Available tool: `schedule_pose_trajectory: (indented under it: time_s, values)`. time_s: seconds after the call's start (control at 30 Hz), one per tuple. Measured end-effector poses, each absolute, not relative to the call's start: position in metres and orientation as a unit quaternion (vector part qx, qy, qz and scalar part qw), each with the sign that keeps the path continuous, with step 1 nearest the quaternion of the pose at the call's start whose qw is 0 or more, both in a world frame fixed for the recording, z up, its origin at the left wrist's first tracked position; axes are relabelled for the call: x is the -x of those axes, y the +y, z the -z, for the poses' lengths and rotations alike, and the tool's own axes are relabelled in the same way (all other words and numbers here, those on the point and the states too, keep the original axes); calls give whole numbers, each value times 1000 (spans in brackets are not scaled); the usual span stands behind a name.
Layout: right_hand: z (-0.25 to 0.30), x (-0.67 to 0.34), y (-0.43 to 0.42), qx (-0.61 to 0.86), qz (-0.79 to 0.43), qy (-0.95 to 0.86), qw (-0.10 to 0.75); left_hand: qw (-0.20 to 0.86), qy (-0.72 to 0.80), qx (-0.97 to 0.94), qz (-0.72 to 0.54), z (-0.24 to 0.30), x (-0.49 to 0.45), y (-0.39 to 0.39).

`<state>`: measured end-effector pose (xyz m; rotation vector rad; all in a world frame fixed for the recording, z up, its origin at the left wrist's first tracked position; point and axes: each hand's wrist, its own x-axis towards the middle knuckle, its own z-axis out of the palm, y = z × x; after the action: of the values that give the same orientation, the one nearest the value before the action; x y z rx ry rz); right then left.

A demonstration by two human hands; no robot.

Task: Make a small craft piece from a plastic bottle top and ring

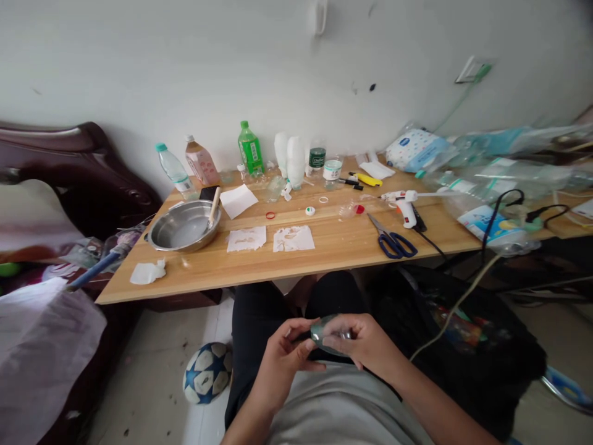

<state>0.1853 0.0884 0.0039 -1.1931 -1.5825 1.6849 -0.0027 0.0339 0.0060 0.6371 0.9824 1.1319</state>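
Over my lap, both hands hold a small clear plastic piece (pixel 323 329). My left hand (pixel 282 355) pinches its left side with thumb and fingers. My right hand (pixel 364 340) grips it from the right, fingers curled over it. In front of me stands a wooden table (pixel 324 247) with blue-handled scissors (pixel 393 241), a white glue gun (pixel 406 207), a metal bowl (pixel 183 227) holding a brush, and two stained paper squares (pixel 271 239).
Several bottles (pixel 250 148) and cut plastic pieces line the wall side of the table. Bags and clear plastic pile up at the right (pixel 486 173), with cables hanging off the edge. A football (pixel 207 372) lies on the floor at my left. A dark chair (pixel 83 167) stands at the left.
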Motion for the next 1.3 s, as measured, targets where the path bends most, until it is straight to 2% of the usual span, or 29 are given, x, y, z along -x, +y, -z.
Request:
schedule_pose_trajectory:
  time_s: [0.17,0.43,0.63,0.73,0.83,1.03,1.17,1.3]
  values:
    - [-7,-182,87,451,-590,-607,283,711,386,-269,-522,-2,-1,35]
    - [-11,-173,86,422,-511,-682,309,666,384,-341,-541,3,-8,45]
    - [-18,-182,91,410,-375,-720,415,601,407,-370,-580,-4,5,52]
    - [-34,-202,116,427,-228,-743,462,620,380,-323,-606,-8,8,56]
    - [-44,-222,160,476,-66,-783,395,627,372,-273,-627,-15,8,59]
    - [-30,-223,242,460,-26,-829,316,656,354,-224,-628,-17,8,56]
    - [-24,-221,260,459,-19,-834,308,689,334,-178,-618,-13,8,51]
    - [-29,-258,270,536,8,-767,351,698,336,-156,-613,-11,13,50]
